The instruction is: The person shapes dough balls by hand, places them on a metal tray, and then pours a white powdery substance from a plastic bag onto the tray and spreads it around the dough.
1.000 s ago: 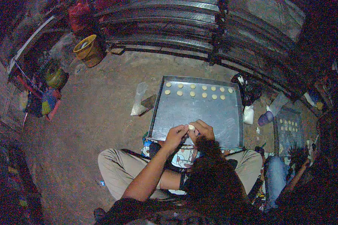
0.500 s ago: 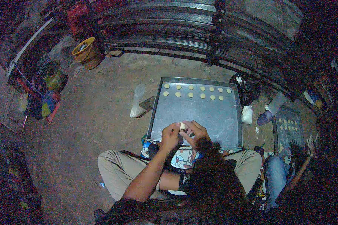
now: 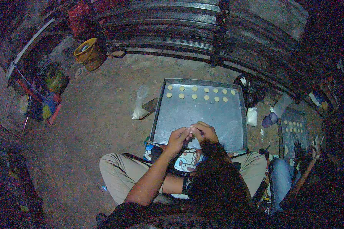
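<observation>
A large metal baking tray [image 3: 195, 113] lies before me, with two rows of small pale dough rounds [image 3: 194, 96] along its far side. Over its near edge, my left hand [image 3: 177, 139] and my right hand [image 3: 206, 133] meet with fingertips pressed together. Between them they pinch a piece of dough [image 3: 191, 130], mostly hidden by the fingers. Both hands are closed.
Left of the tray lie a clear bag of white powder [image 3: 140, 112] and a dark block [image 3: 151, 104]. A white packet [image 3: 252, 116] is at its right. A co-worker's hand [image 3: 316, 148] shows beside a second tray [image 3: 288, 143]. Dark metal racks [image 3: 160, 34] stand behind; a yellow bucket [image 3: 91, 57] is far left.
My hands have come closer together and shifted slightly right; my right fingers, spread before, are now closed. The dough piece, plainly seen earlier, is now mostly covered.
</observation>
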The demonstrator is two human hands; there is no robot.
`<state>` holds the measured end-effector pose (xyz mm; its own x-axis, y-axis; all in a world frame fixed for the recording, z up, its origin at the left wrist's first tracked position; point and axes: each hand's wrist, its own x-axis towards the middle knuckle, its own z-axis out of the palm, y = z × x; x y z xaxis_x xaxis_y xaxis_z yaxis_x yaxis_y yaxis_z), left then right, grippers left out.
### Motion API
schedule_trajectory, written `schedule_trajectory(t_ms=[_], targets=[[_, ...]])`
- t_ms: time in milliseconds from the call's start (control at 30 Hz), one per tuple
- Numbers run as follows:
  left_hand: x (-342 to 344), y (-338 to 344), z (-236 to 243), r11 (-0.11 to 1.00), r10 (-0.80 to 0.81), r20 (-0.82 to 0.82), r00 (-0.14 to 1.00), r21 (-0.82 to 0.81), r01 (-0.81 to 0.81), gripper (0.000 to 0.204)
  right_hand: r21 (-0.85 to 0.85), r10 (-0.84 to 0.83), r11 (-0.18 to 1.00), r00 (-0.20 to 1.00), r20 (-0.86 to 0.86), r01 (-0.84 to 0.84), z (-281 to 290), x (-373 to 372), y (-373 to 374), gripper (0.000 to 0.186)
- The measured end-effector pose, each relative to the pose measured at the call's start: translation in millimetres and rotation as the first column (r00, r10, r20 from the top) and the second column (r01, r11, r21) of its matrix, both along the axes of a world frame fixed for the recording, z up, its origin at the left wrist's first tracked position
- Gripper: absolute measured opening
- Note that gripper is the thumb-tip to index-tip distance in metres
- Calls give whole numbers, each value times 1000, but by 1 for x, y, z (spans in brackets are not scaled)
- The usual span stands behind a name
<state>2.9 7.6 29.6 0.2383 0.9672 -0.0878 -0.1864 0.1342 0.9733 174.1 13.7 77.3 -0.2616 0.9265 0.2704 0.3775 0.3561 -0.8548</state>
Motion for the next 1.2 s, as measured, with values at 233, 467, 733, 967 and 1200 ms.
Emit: schedule_trajectory(t_ms=[233, 467, 733, 967, 1200], targets=[[1, 0, 6, 994, 85, -34, 996, 71, -83, 31, -324, -60, 943, 922, -382, -73, -10, 0, 0, 27], [0, -1, -8, 999, 38, 105, 994, 0, -38, 30, -314, -78, 949, 961, -265, -10, -3, 2, 1, 31], [5, -3, 9, 995, 58, -122, 991, 90, -47, 29, 96, -58, 994, 998, 33, 55, -3, 3, -2, 38], [2, -1, -1, 900, 283, -321, 904, 413, -135, 29, 213, 7, 977, 999, 40, -15, -6, -2, -3, 40], [2, -3, 6, 986, 163, -108, 981, 45, -159, 48, 211, -23, 977, 999, 28, 17, 3, -7, -11, 35]])
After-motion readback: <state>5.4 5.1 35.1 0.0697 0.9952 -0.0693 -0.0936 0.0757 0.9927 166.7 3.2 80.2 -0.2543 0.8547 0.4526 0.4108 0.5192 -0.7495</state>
